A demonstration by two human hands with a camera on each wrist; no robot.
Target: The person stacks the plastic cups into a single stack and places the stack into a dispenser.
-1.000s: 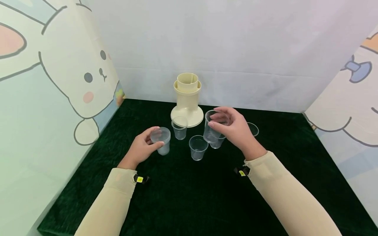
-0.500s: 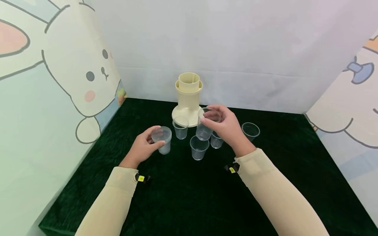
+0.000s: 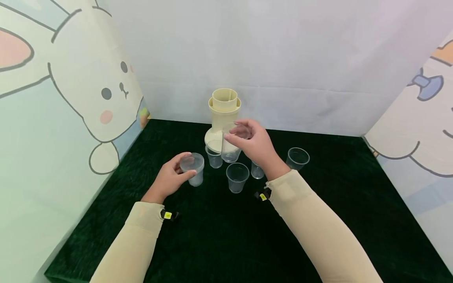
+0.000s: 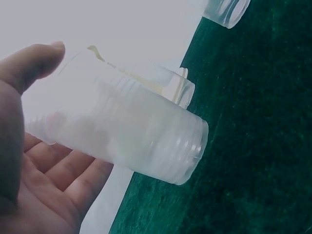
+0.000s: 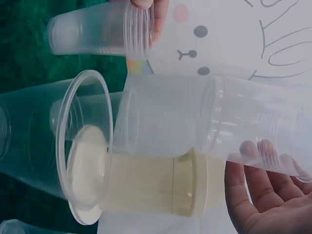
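Note:
My left hand (image 3: 170, 179) grips a stack of nested clear plastic cups (image 3: 196, 173) near its ribbed rims, thumb on the near side. In the left wrist view the stack (image 4: 146, 131) lies between thumb and fingers. My right hand (image 3: 260, 147) holds a single clear plastic cup (image 3: 229, 154) by its upper part, above the table. In the right wrist view that cup (image 5: 243, 126) has fingertips along its side. Below it stand a front cup (image 3: 237, 181), a cup (image 3: 214, 160) to the left and another cup (image 3: 257, 171) partly behind my right hand.
A cream plastic stand (image 3: 224, 114) with an upright tube and round base stands at the back, partly overlapped by the held cup. One more clear cup (image 3: 298, 157) stands at the right. Dark green cloth (image 3: 219, 236) covers the table, with a white curtain (image 3: 301, 70) behind.
My right hand has moved left and slightly up with the single cup, from over the right-hand cups to in front of the cream stand. The left hand keeps its place with the stack.

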